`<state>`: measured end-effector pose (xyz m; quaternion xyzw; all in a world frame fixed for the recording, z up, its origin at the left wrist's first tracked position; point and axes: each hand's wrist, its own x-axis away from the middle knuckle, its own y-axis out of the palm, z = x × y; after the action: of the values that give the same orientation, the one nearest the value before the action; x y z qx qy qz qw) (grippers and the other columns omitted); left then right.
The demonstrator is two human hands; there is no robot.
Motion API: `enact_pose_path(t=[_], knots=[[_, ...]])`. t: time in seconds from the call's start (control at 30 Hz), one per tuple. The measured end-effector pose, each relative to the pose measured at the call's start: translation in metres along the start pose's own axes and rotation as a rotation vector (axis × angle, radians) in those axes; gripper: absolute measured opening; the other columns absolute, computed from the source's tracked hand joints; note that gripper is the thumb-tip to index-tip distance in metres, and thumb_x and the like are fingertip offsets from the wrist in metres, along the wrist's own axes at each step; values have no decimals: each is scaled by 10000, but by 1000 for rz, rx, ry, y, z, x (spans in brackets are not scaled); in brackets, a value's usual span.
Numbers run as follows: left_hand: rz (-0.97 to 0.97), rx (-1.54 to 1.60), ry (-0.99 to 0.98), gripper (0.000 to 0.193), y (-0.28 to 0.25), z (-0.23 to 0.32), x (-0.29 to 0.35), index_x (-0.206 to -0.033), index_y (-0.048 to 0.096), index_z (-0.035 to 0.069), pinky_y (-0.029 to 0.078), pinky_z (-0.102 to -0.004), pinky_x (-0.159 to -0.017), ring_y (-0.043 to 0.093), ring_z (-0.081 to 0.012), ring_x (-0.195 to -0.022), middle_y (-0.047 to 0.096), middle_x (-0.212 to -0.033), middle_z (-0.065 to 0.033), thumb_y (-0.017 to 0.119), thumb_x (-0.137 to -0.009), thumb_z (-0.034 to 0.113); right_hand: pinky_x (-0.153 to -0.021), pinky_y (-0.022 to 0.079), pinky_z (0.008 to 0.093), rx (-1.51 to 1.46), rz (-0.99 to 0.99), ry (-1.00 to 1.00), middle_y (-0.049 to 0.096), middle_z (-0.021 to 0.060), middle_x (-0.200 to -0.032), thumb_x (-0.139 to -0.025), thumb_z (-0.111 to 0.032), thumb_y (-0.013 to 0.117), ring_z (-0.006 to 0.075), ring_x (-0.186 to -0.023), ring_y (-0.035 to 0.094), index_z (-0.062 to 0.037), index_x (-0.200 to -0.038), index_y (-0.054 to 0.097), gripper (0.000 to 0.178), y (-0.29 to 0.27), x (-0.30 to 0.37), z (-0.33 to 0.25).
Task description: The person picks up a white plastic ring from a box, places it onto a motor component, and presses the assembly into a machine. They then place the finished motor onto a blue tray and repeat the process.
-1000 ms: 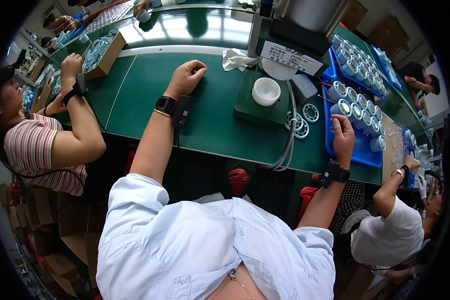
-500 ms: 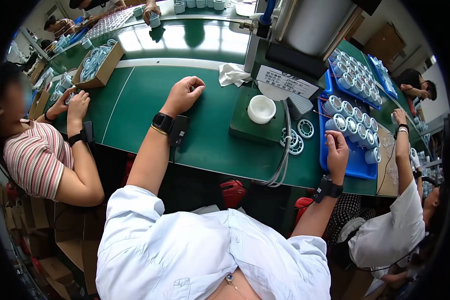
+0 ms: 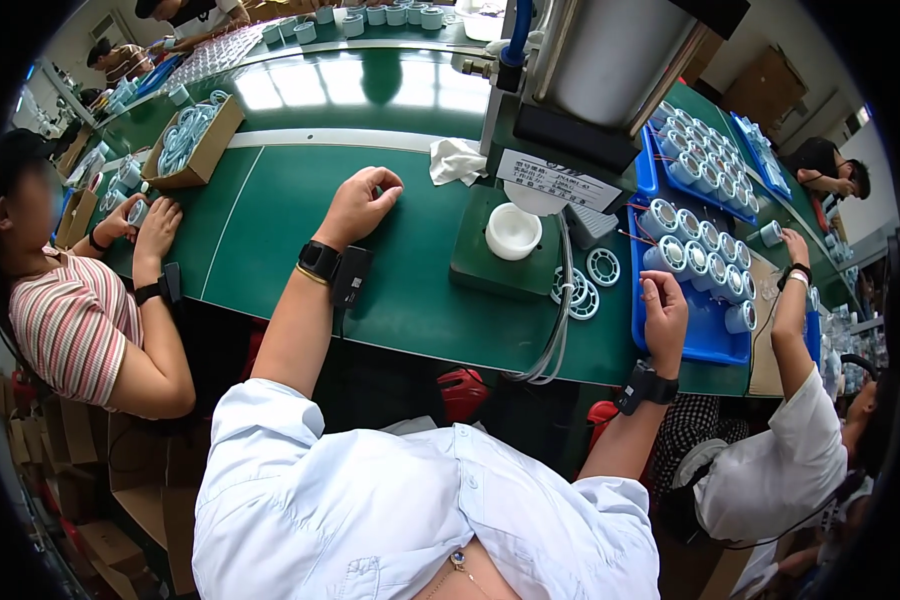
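Note:
My left hand (image 3: 365, 207) rests on the green tabletop, its fingers curled loosely inward with nothing visible in them. My right hand (image 3: 664, 318) is half curled at the near left edge of a blue tray (image 3: 707, 341), and no object shows in it. Light-blue cylindrical housings (image 3: 671, 255) with ring-shaped tops stand in rows in that tray. Between my hands, a white round cup-shaped holder (image 3: 514, 232) sits on the green base (image 3: 475, 262) of a press (image 3: 600, 60). Several pale-blue slotted rings (image 3: 602, 267) lie right of the base, partly behind grey cables (image 3: 557, 318).
A crumpled white cloth (image 3: 457, 161) lies left of the press. At the left, a cardboard box (image 3: 196, 150) holds coiled light-blue cables, near a co-worker in a striped shirt (image 3: 80, 320). Another co-worker in white (image 3: 770, 465) sits at the right. A second filled tray (image 3: 705, 160) stands farther back.
The whole view has shifted slightly; my hands keep nearly the same pose. Across the table, another person's hand holding a housing has left view. The right co-worker's hand has moved by a housing.

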<state>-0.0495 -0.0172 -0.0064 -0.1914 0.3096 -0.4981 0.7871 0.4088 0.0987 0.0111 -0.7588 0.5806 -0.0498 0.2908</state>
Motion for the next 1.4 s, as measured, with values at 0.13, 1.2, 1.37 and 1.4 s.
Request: enact_pose_path(t=[0.13,1.2,1.37,1.4], knots=[[4,15,16,125,1,-1,1,-919,671,38,477,-285,-645,542,-149,-671,601,-822,-54,649,-879,154,-722,444,211,-10,1,-7,632,4,-892,-977,-158,564,73,-785,541,-5,-1029,642,180,2,0,-1],[-39,60,-44,129,-1,-22,-6,-990,649,12,481,-231,-748,571,-82,-804,641,-901,-10,612,-941,125,-683,416,203,-57,-6,-27,622,-9,-863,-973,-177,580,60,-763,516,-10,-1017,648,185,6,-1,-1],[-44,49,-36,127,0,-19,-3,-990,649,16,480,-228,-744,574,-80,-802,641,-892,-9,613,-940,126,-706,440,214,-93,-11,-22,629,-2,-878,-975,-192,580,67,-778,532,-15,-1022,653,196,2,-1,6],[-40,56,-29,129,1,-17,-2,-991,649,15,480,-226,-740,573,-77,-800,641,-894,-8,614,-940,128,-712,447,217,-116,-20,-13,631,0,-884,-976,-196,580,69,-782,536,-17,-1025,653,199,2,-1,6]])
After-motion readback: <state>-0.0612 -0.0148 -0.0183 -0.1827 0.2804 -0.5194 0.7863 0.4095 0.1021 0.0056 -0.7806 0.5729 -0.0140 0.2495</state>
